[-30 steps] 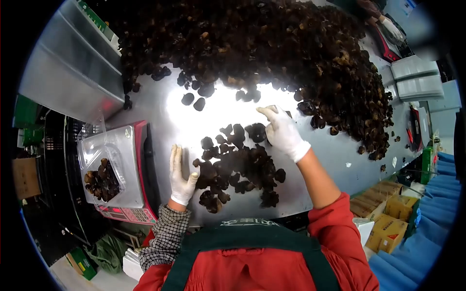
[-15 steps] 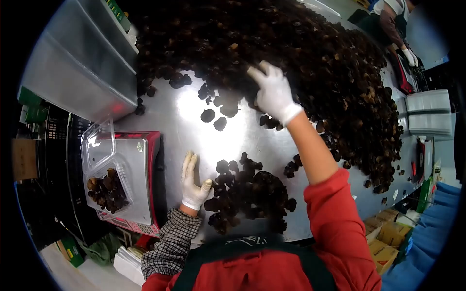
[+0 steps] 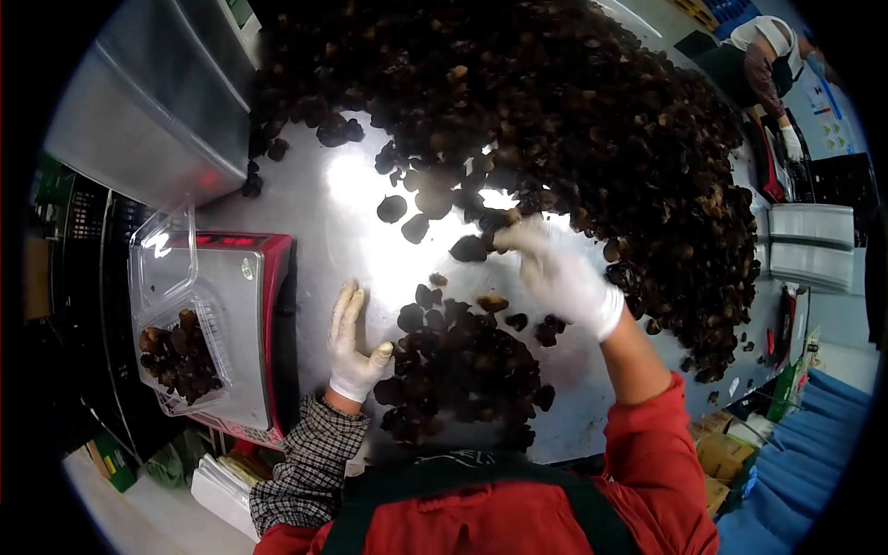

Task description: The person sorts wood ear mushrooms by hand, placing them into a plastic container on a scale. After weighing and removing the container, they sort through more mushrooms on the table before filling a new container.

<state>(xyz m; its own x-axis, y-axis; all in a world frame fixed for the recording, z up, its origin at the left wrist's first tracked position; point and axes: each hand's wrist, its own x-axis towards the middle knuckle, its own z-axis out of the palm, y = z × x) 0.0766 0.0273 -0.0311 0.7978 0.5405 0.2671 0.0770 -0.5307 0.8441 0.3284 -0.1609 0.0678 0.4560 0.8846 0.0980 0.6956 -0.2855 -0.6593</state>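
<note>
My left hand (image 3: 355, 350), in a white glove, rests on the metal table with fingers stretched and thumb apart. Just right of it lies a small pile of dark, flat, roundish pieces like wood ear mushrooms (image 3: 467, 365). My right hand (image 3: 561, 276), also gloved in white, is smeared by motion above the table. Its fingertips reach beside a dark mushroom piece (image 3: 470, 248) at the near edge of the large mushroom heap (image 3: 555, 111). Several loose pieces lie on the table between heap and pile.
Left of my left hand stands a red scale (image 3: 242, 338) bearing an open clear plastic box (image 3: 217, 356) with mushrooms inside. A stack of clear boxes (image 3: 153, 102) rises behind it. At the far right, another person (image 3: 763, 69) works beside white containers (image 3: 812, 242).
My right hand has pulled back from the heap toward me and the small pile. Some mushroom pieces now lie nearer that pile. My left hand keeps its pose; the view has shifted slightly.
</note>
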